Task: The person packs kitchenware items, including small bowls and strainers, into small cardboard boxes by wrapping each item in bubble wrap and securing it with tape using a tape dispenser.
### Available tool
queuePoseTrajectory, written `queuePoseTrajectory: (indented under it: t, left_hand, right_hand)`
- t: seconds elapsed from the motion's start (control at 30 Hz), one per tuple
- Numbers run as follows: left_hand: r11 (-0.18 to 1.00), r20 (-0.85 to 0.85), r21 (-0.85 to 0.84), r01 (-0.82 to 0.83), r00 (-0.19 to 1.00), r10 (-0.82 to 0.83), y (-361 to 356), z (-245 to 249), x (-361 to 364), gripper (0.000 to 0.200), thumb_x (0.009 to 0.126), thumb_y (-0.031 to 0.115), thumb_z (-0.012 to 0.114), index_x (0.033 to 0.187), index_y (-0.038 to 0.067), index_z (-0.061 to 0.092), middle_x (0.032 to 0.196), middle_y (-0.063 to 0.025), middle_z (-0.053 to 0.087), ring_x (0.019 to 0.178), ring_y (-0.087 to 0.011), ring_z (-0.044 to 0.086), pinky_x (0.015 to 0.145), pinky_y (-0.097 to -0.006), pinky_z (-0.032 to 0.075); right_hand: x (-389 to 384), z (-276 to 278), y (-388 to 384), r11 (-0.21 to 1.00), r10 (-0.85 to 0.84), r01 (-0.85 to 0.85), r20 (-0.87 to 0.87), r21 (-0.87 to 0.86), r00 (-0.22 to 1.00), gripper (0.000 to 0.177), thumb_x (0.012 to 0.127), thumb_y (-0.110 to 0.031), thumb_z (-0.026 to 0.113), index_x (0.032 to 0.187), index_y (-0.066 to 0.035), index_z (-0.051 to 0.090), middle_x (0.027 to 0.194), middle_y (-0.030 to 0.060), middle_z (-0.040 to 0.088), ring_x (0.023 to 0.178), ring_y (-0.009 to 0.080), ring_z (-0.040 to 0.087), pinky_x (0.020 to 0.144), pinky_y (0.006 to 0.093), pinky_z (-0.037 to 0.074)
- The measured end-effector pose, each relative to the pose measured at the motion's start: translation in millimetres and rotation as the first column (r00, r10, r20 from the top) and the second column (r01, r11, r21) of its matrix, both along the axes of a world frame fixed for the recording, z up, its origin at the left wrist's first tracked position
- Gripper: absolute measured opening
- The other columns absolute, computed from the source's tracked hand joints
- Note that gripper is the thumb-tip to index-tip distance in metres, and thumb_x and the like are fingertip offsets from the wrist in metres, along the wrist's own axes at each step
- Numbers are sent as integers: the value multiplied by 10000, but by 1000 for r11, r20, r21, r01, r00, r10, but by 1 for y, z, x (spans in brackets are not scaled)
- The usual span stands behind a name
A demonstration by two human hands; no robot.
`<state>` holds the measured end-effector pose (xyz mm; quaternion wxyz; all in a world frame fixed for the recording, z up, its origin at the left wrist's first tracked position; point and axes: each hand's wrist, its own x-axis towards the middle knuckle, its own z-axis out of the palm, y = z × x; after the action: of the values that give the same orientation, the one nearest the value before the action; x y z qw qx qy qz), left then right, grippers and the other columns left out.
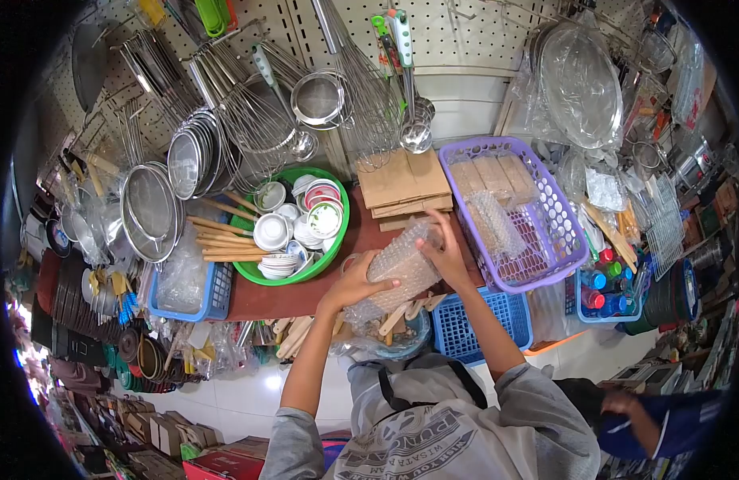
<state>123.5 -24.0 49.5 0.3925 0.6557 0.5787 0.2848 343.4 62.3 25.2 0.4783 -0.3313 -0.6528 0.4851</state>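
A bubble-wrapped bundle (397, 276) is held at a slant in front of my body, above the front of the red-brown table (337, 244). My left hand (360, 284) wraps round its lower left end, thumb across the top. At the upper right end, my right hand (443, 252) grips the wrap with thumb and fingers. What lies inside the wrap cannot be made out. Just behind the bundle are stacked flat cardboard pieces (405, 184). To the right stands a purple basket (573, 244) with brown packs (497, 180) and another bubble-wrapped bundle (497, 224) in it.
A green basin (343, 216) of small bowls and dishes stands left. Whisks (253, 128), strainers (149, 208) and ladles (416, 132) hang from the pegboard. Blue baskets (497, 332) sit below the table's front edge. Another person's arm (641, 424) shows at lower right.
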Motion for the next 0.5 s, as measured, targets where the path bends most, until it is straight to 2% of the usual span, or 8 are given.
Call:
queuePoseTrajectory:
  t: [0.07,0.2,0.3,0.4,0.5]
  left_hand:
    - [1000,0,2,8,1000,-8,2,-2,-2,885,735,513,827,1356,-15,482,1299,-224,554,1242,-329,514,1050,-398,397]
    - [1000,-50,12,21,999,-20,0,-4,-3,912,719,561,814,1352,-7,486,1303,-230,553,1258,-352,499,1069,-423,372]
    - [999,-106,24,35,994,-32,1,-5,-7,921,717,595,795,1350,0,489,1306,-240,550,1275,-367,483,1093,-442,336]
    - [999,-112,16,44,993,-42,2,-5,-6,923,719,613,782,1350,6,491,1307,-241,550,1283,-376,473,1105,-453,310]
    - [999,-115,9,47,992,-46,3,0,-4,918,723,622,772,1346,7,496,1305,-233,555,1277,-380,474,1102,-458,307]
  right_hand:
    - [-3,-37,13,990,91,-95,-49,-105,995,540,964,-395,635,1358,-55,491,1232,85,573,1190,187,522,1032,323,391]
    - [-4,-35,2,924,166,-237,-242,-300,956,270,1019,-283,567,1173,-61,573,1088,19,581,1053,98,523,943,266,413]
    - [-7,-43,-4,916,128,-223,-286,-332,950,183,1023,-248,556,1096,-81,564,1001,-16,551,983,71,502,893,246,410]
    - [-7,-58,-1,912,118,-237,-339,-334,933,174,1013,-245,571,1092,-90,566,995,-21,550,985,68,498,896,242,404]
    - [-9,-59,1,902,108,-238,-345,-361,932,220,1023,-282,540,1148,-103,568,1061,-1,558,1031,88,503,938,261,400]
